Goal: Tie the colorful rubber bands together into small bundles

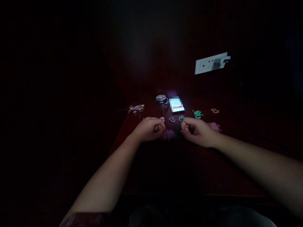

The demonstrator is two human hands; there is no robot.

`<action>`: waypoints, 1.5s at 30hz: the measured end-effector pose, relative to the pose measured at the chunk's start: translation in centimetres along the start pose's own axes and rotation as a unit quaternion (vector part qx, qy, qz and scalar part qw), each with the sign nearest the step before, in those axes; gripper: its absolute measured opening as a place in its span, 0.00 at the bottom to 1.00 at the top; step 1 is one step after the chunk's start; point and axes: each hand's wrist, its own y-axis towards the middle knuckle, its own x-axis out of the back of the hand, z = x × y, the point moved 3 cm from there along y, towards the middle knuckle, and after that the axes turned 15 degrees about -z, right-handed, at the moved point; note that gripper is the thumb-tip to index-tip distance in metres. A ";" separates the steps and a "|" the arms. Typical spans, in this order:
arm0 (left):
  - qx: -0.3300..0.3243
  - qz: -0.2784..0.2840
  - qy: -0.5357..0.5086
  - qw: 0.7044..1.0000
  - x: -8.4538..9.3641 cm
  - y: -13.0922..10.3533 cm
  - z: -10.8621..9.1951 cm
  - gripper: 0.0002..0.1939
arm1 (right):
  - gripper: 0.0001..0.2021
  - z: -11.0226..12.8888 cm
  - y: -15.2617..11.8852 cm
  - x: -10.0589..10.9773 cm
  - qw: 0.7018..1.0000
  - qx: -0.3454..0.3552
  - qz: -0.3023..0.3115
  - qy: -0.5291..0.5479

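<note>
My left hand [151, 128] is closed, its thumb and fingers pinched just left of a heap of purple strips [169, 135]. Across a small gap, my right hand [197, 130] is also curled shut; anything in either pinch is too small or dark to make out. Behind the hands lie little groups of rings: pink rings [162, 119], lilac rings [172, 119] and blue rings [181, 118]. A green bundle of bands [197, 114] rests beyond my right knuckles. Partly hidden by my right hand is a pile of pink strips [215, 126].
A lit phone [178, 108] lies at the back, beside a clear lidded jar [162, 101]. Mixed coloured bands [136, 109] are scattered at the table's left edge. Orange rings [215, 110] lie right. A wall socket [210, 63] holds a plug. The surroundings are very dark.
</note>
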 end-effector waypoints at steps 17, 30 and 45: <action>-0.005 0.038 0.022 0.999 -0.4 0.1 0.3 0.07 | 0.08 0.0 0.1 0.3 1.000 0.000 -0.011 0.000; -0.004 0.070 0.054 0.996 -1.0 0.0 1.0 0.09 | 0.08 -0.3 0.2 0.4 1.000 0.009 -0.010 0.002; 0.340 -0.060 0.276 0.897 3.2 -2.4 9.4 0.15 | 0.10 -0.7 0.1 0.1 1.000 -0.004 -0.012 0.006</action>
